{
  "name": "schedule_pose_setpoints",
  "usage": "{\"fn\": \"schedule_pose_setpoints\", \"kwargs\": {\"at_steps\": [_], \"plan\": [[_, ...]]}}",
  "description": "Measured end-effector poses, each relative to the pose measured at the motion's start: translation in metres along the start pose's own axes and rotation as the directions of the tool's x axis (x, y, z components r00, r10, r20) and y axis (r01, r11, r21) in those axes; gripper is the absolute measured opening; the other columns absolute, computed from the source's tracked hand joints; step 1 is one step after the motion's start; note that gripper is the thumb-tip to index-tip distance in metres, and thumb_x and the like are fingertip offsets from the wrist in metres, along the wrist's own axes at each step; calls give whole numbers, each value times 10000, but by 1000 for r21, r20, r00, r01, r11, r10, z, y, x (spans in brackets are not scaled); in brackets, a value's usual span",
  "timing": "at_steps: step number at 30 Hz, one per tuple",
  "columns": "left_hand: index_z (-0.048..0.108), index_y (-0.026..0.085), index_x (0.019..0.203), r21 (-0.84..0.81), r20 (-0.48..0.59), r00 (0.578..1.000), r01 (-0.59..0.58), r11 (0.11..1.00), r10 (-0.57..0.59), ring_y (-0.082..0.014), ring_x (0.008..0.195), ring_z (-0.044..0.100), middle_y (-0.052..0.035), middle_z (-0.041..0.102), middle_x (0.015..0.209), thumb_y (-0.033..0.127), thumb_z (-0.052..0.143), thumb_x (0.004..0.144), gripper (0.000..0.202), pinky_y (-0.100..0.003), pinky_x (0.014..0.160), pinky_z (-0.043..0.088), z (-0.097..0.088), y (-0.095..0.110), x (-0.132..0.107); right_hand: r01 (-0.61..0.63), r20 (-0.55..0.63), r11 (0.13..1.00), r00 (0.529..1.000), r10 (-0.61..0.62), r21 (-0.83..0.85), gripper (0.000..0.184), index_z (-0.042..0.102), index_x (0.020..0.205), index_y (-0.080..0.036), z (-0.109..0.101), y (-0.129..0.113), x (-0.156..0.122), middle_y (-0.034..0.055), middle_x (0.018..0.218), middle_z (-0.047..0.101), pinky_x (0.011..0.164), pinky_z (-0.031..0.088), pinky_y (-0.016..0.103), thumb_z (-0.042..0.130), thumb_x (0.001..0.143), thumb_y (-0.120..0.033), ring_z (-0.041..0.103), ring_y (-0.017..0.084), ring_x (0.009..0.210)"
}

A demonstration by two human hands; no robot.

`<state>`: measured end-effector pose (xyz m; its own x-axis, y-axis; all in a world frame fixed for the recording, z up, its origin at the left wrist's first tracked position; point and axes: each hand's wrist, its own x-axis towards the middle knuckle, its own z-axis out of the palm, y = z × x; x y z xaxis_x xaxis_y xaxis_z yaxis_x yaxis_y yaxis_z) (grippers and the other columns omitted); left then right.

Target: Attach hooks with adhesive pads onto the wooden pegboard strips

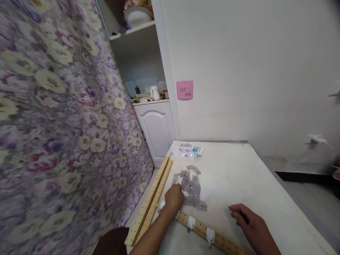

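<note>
My left hand (pixel 174 197) is at the left edge of a loose pile of small clear plastic packets (pixel 191 186), its fingers curled and mostly turned from view. Whatever they may hold is hidden. Beneath that forearm runs a wooden strip with drilled holes (pixel 199 227), lying slantwise across the near part of the table. White hooks are spaced along it, among them one hook (pixel 191 223) and another hook (pixel 210 234). To the right, above the tabletop, my right hand (pixel 251 223) has its fingers loosely bent, thumb and index tips slightly apart, holding nothing visible.
Two more drilled wooden strips (pixel 151 200) lie along the left edge of the white table (pixel 239 177). Flat hook packaging (pixel 184 152) sits at the far left corner. A floral curtain (pixel 66 124) hangs at left, beside a white cabinet (pixel 156 127). A wall stands behind.
</note>
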<state>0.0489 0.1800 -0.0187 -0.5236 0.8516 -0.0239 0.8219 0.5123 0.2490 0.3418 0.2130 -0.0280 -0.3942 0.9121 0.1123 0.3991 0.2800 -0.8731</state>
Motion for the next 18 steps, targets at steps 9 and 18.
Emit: {"fn": "schedule_pose_setpoints", "kwargs": {"at_steps": [9,18], "plan": [[541,194,963,82,-23,998,-53,995,55,-203,1000,573,-78,620,1037,116,490,695,284,-273,815,396,1,10,1,43,-4,998,999,-43,54,231,654,875,-244,4,-1,0,31,841,714,693,512,272,506,798,-404,655,201,772],[565,161,986,104,-11,1000,-20,994,22,-215,968,611,-118,674,992,115,401,796,256,-292,796,403,-11,11,-3,89,-5,994,996,-89,59,220,651,864,-246,3,-6,-4,37,857,706,710,507,295,490,803,-382,642,207,775]]}}
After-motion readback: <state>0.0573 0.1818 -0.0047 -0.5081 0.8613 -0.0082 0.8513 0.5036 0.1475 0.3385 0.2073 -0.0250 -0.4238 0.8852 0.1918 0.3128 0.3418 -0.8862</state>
